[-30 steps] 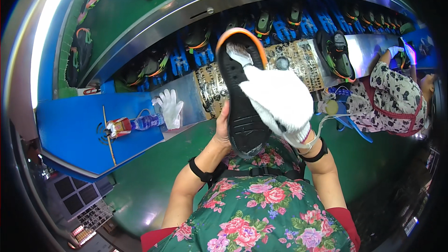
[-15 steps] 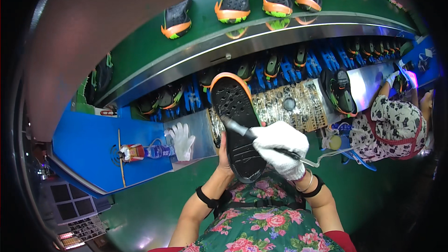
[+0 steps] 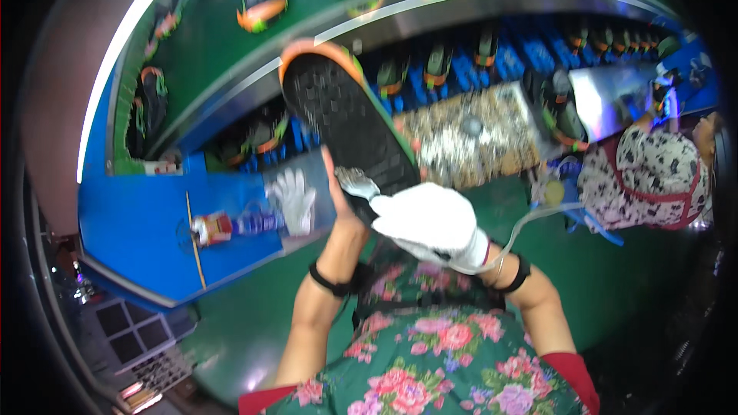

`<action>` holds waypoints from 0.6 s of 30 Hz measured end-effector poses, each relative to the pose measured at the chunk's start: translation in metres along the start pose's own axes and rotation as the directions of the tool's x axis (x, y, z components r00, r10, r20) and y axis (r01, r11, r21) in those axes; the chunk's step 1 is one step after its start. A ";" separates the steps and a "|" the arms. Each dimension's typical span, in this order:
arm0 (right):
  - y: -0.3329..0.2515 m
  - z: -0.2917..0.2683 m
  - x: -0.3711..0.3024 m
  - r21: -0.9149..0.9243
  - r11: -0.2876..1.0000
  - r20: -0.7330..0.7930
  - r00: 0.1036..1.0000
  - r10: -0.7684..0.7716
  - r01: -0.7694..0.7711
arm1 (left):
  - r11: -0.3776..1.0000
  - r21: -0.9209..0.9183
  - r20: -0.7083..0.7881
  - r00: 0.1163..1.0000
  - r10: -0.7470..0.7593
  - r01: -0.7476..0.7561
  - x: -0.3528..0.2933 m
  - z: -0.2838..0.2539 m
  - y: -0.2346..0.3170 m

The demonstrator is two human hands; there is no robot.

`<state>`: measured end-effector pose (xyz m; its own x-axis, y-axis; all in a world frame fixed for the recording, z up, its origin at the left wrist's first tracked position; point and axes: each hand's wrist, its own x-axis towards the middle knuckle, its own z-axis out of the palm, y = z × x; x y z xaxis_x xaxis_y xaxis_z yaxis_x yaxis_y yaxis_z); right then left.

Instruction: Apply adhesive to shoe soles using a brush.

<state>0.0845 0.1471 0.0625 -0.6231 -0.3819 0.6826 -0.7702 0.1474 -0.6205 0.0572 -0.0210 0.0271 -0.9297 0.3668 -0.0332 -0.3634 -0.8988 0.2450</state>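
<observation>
A long black shoe sole (image 3: pixel 346 119) with an orange and green rim is raised in front of me, its far end pointing up and left. My bare left hand (image 3: pixel 340 198) grips it from beneath near the close end, with the thumb along the left edge and fingertips at the right edge. My right hand (image 3: pixel 430 219), in a white knitted glove, is closed around the handle of a brush (image 3: pixel 358 181). Its pale bristles touch the sole's surface by the near left edge. A thin clear tube (image 3: pixel 530 219) runs rightward from the right hand.
Orange-tipped soles (image 3: pixel 261 4) stand on a green belt (image 3: pixel 207 69); more sit on blue racks below. A film-covered board (image 3: pixel 473 138) lies ahead. On the left, a blue table (image 3: pixel 138 223) bears a white glove (image 3: pixel 292 201), bottle and stick. At right sits a co-worker (image 3: pixel 653 177).
The sole has moved up and left with my left hand. The brush has shifted from the sole's middle to nearer its close end. The whole view has also shifted a little.
</observation>
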 end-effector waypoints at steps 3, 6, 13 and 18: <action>0.008 -0.012 -0.006 0.334 0.929 0.042 0.987 0.154 -0.159 | 0.997 0.018 0.111 0.991 0.071 -0.074 0.022 0.003 0.006; 0.011 -0.013 -0.009 0.107 0.972 -0.012 0.977 0.212 -0.210 | 0.996 -0.006 0.083 0.992 0.093 -0.092 0.021 0.004 0.005; 0.000 -0.002 -0.014 0.387 0.896 -0.020 0.969 0.245 -0.218 | 0.994 -0.099 0.121 0.990 0.067 -0.055 0.011 -0.011 0.009; -0.011 0.008 -0.022 0.152 0.984 0.071 0.994 0.083 -0.094 | 0.997 -0.043 0.094 0.993 0.065 -0.061 0.006 -0.015 0.017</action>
<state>0.1080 0.1465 0.0509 -0.6738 -0.4325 0.5991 -0.6789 0.0424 -0.7330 0.0448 -0.0376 0.0163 -0.9416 0.3285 0.0738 -0.3080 -0.9291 0.2047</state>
